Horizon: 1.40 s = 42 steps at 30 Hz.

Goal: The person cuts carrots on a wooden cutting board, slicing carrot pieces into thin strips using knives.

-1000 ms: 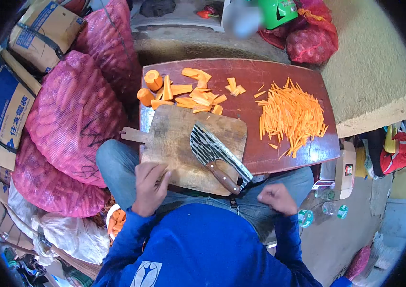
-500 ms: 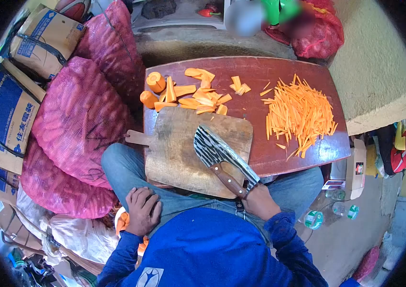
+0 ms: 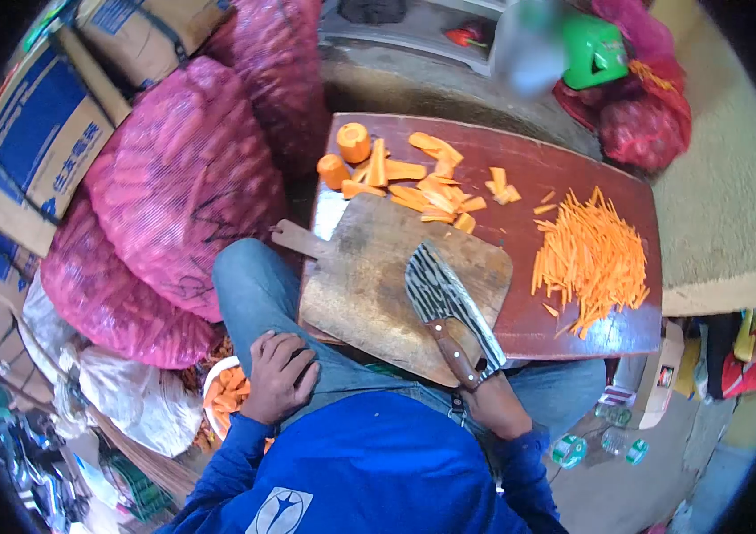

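Note:
My left hand (image 3: 280,378) rests on the left thigh, fingers lying flat and a little apart, holding nothing. My right hand (image 3: 495,405) is closed at the end of the wooden handle of a knife (image 3: 454,303) with a black-and-silver patterned blade; its fingertips are partly hidden. The knife lies slanted across a wooden cutting board (image 3: 369,285) on a red table (image 3: 520,147). Carrot pieces (image 3: 436,191) and two thick carrot stubs (image 3: 354,142) sit behind the board. A pile of thin carrot strips (image 3: 592,258) lies at the table's right.
Pink mesh sacks (image 3: 186,187) and cardboard boxes (image 3: 40,133) stand at the left. A white container of carrots (image 3: 225,392) is beside the left thigh. Plastic bottles (image 3: 569,451) lie on the floor at right. Behind the table are a red mesh bag (image 3: 645,129) and a green object (image 3: 593,53).
My left hand has come down from the board's near edge onto the thigh. My right hand has moved left to the knife handle. The view has shifted and tilted, moving the table rightward in it.

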Each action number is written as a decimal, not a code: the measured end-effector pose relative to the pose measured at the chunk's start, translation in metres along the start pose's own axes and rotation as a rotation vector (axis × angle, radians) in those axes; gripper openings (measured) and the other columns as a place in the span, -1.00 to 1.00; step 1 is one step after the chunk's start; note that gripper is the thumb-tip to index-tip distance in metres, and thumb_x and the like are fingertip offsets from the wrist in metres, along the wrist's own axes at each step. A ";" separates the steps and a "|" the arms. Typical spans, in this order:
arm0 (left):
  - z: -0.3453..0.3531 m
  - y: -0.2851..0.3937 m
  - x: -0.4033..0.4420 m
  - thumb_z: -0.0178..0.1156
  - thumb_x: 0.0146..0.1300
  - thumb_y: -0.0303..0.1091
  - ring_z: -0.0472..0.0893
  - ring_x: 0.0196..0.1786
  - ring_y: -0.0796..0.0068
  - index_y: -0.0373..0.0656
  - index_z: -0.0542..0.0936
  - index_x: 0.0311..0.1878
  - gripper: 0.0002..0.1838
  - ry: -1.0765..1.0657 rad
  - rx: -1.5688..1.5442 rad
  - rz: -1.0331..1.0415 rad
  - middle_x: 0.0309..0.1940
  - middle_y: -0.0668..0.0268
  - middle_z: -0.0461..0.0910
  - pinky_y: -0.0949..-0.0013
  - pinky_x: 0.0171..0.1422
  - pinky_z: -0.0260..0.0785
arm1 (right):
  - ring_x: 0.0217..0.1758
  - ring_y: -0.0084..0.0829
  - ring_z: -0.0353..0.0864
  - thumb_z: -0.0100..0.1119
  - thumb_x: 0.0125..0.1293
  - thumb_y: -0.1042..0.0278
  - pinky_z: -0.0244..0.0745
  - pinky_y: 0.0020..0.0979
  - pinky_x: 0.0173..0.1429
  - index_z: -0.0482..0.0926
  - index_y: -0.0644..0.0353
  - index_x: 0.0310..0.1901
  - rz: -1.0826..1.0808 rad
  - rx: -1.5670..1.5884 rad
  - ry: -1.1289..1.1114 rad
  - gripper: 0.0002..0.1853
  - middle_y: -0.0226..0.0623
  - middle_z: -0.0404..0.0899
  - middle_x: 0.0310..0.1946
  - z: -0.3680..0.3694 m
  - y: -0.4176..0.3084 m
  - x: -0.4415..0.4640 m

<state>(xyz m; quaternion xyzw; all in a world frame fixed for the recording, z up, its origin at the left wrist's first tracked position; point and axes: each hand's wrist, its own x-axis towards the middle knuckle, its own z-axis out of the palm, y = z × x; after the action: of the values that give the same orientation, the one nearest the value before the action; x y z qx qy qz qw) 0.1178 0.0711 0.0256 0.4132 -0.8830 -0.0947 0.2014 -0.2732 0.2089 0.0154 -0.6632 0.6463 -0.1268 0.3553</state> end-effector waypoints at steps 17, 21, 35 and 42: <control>0.001 -0.003 -0.003 0.56 0.19 -0.29 0.68 0.25 0.14 -0.11 0.78 -0.06 -0.73 0.048 -0.057 0.032 0.02 0.23 0.70 -0.14 0.48 0.38 | 0.15 0.04 0.51 0.43 0.33 0.42 0.39 -0.03 0.25 0.51 0.21 0.47 -0.140 -0.275 0.309 -0.34 -0.05 0.55 0.31 -0.018 -0.078 0.055; 0.001 -0.004 0.001 0.56 0.19 -0.30 0.68 0.24 0.13 -0.11 0.78 -0.07 -0.74 0.042 -0.059 0.034 0.02 0.23 0.70 -0.13 0.47 0.39 | 0.12 0.09 0.53 0.33 0.38 0.53 0.46 -0.01 0.23 0.55 0.22 0.41 -0.156 -0.271 0.333 -0.45 -0.03 0.61 0.29 -0.017 -0.074 0.058; -0.001 -0.004 0.000 0.56 0.20 -0.30 0.68 0.22 0.16 -0.11 0.79 -0.08 -0.74 0.047 -0.071 0.051 0.01 0.24 0.71 -0.11 0.46 0.39 | 0.05 0.04 0.58 0.34 0.46 0.34 0.51 -0.03 0.20 0.52 0.30 0.49 -0.163 -0.415 0.481 -0.40 -0.02 0.68 0.20 -0.017 -0.066 0.084; 0.001 -0.006 -0.002 0.52 0.24 -0.28 0.66 0.23 0.18 -0.12 0.77 -0.10 -0.77 0.055 -0.083 0.050 0.02 0.24 0.69 -0.10 0.51 0.35 | 0.04 -0.05 0.58 0.43 0.39 0.31 0.51 -0.07 0.19 0.54 0.23 0.49 -0.195 -0.449 0.494 -0.35 -0.14 0.66 0.15 -0.017 -0.064 0.085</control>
<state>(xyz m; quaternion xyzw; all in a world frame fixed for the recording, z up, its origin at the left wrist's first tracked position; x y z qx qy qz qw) 0.1223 0.0688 0.0225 0.3848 -0.8825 -0.1148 0.2450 -0.2235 0.1177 0.0439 -0.7326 0.6584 -0.1717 0.0196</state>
